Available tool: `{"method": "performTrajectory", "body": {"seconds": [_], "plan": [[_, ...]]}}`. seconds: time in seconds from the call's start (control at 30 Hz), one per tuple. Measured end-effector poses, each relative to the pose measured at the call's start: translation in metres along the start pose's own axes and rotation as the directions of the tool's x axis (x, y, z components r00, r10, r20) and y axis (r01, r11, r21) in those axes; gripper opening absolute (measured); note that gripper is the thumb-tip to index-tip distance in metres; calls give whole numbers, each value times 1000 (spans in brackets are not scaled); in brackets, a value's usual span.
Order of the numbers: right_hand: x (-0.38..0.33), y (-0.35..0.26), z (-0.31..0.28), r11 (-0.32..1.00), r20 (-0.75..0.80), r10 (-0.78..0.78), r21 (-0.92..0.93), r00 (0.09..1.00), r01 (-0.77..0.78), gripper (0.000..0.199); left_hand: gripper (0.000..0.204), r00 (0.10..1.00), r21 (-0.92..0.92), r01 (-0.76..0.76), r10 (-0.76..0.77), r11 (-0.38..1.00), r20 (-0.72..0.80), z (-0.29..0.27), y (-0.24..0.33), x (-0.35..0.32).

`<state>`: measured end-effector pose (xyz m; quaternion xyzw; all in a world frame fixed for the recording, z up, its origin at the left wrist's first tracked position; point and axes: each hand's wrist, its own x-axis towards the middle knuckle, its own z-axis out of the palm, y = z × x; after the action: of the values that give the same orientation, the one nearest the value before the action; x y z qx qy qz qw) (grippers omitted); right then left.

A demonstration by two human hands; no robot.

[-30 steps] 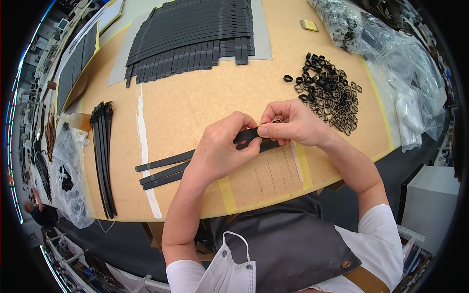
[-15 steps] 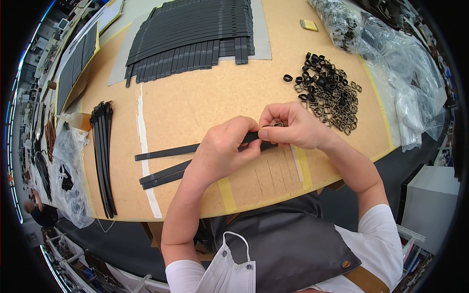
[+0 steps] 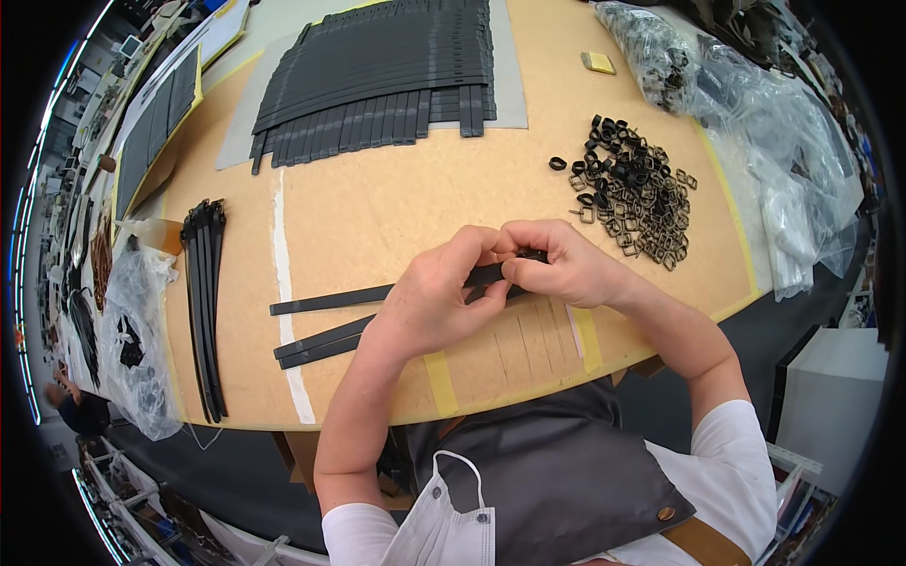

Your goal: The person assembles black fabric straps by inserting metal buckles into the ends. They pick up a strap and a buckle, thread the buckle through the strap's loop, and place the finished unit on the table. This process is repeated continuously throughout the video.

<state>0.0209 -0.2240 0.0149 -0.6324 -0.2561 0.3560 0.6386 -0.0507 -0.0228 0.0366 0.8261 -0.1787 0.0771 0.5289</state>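
Obliquely, the strap point(image 3: 485, 274) runs rightward from the table point(image 3: 377, 203), beneath the left hand point(image 3: 429, 294), to the right hand point(image 3: 562, 266), nearer its right end; both hands' fingers pinch it.

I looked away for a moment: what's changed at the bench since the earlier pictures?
The held black strap swung its free left end away from the body, widening the gap to the two loose straps nearer the person. The left hand and right hand drew closer together, both keeping hold. The buckle pile and large strap stack stayed put.
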Motion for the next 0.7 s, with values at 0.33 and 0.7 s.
{"method": "performTrajectory", "body": {"seconds": [0.33, 0.7], "plan": [[1, -8, 11, 998, -23, -27, 52, 999, 28, 21, 37, 998, -145, -39, 45, 989, 34, -8, -2, -3], [8, -24, -12, 971, 30, -33, -234, 999, 40, 34, 19, 999, 85, -43, 44, 995, -13, -23, -13, -4]]}}
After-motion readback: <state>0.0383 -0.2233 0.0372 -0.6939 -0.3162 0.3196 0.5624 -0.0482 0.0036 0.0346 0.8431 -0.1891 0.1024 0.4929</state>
